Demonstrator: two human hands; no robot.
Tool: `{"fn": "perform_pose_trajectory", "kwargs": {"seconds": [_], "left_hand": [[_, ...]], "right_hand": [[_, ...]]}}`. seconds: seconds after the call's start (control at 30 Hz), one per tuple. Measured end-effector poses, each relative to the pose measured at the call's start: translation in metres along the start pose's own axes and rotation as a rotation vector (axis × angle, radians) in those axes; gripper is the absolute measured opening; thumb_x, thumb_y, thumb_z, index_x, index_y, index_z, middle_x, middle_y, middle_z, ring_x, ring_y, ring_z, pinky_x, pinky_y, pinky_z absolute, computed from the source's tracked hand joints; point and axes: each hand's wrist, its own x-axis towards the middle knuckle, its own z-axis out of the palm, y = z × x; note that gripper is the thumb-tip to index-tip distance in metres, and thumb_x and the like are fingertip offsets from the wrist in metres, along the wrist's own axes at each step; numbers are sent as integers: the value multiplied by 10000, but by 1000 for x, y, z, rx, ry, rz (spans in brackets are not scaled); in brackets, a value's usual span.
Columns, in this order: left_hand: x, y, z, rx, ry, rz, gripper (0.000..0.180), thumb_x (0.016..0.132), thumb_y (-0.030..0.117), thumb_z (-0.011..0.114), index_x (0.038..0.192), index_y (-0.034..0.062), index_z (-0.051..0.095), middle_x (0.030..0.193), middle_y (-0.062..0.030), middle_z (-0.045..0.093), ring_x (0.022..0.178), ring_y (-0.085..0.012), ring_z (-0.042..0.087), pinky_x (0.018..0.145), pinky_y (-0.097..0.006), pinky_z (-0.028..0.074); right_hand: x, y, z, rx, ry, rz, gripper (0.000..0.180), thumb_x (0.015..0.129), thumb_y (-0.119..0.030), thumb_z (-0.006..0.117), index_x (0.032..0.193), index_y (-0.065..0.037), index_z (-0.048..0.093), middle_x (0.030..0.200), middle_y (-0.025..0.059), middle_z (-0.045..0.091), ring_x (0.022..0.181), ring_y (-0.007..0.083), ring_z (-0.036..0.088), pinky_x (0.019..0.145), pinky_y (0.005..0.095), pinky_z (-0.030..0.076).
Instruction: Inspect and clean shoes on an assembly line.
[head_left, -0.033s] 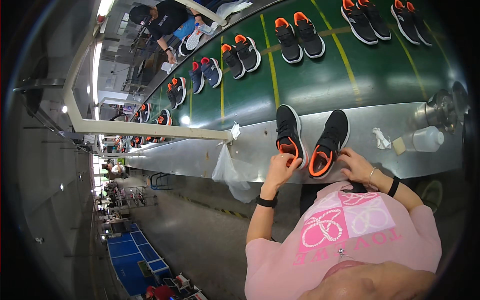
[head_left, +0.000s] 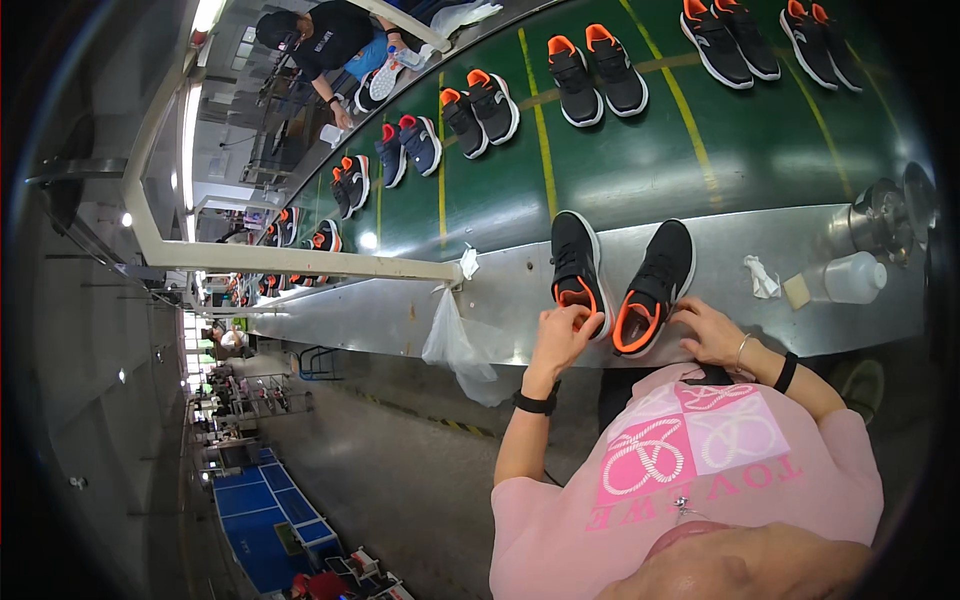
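Note:
Two black sneakers with orange linings and white soles stand in front of me on the metal ledge, toes pointing away. My left hand (head_left: 563,338) pinches the heel collar of the left sneaker (head_left: 574,250), fingertips at its orange lining. Beside the heel of the right sneaker (head_left: 664,265) is my right hand (head_left: 712,332), fingers bent but apart, fingertips against the shoe's outer side. That sneaker is tilted slightly, its toe turned to the right, and I see into its opening.
Past the metal ledge (head_left: 520,330) runs a green belt (head_left: 680,160) carrying several pairs of sneakers. To the right lie crumpled paper (head_left: 762,277), a yellowish block (head_left: 796,291) and a white bottle (head_left: 856,278). A plastic bag (head_left: 455,345) hangs from a pale frame (head_left: 330,262). Across the belt, a co-worker (head_left: 335,50) handles a shoe.

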Motion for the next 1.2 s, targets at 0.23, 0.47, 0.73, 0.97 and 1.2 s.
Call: {"fn": "perform_pose_trajectory", "kwargs": {"seconds": [0.23,0.47,0.73,0.97,1.2], "left_hand": [[19,25,28,493,95,18,667,802,640,671,745,-25,664,657,-163,646,633,-328,596,784,-405,410],[34,1,23,221,222,-55,251,764,299,696,691,66,637,620,-117,626,640,-334,613,736,-415,413],[109,-35,-42,112,510,-8,244,692,255,731,665,38,622,569,-145,587,548,-348,611,541,-443,473],[206,-119,-119,272,558,-212,276,776,354,732,805,83,691,735,-121,700,779,-330,681,750,-455,489],[243,-166,-117,190,557,-346,414,817,428,737,930,29,728,780,-142,719,786,-325,709,758,-403,538]], "right_hand": [[13,18,3,238,64,146,262,815,-70,716,1074,-59,674,1087,137,641,929,303,649,809,373,532],[23,35,18,104,383,135,93,850,-54,687,939,-58,716,816,105,654,638,225,624,603,325,499],[21,30,17,21,497,99,81,846,-15,659,908,-64,677,803,86,655,566,220,583,525,316,459],[24,28,11,-29,484,81,129,807,14,663,905,-69,671,740,78,606,497,204,548,475,316,434],[25,39,13,-119,465,66,191,767,31,653,922,-77,680,740,78,607,524,228,582,483,334,458]]}}
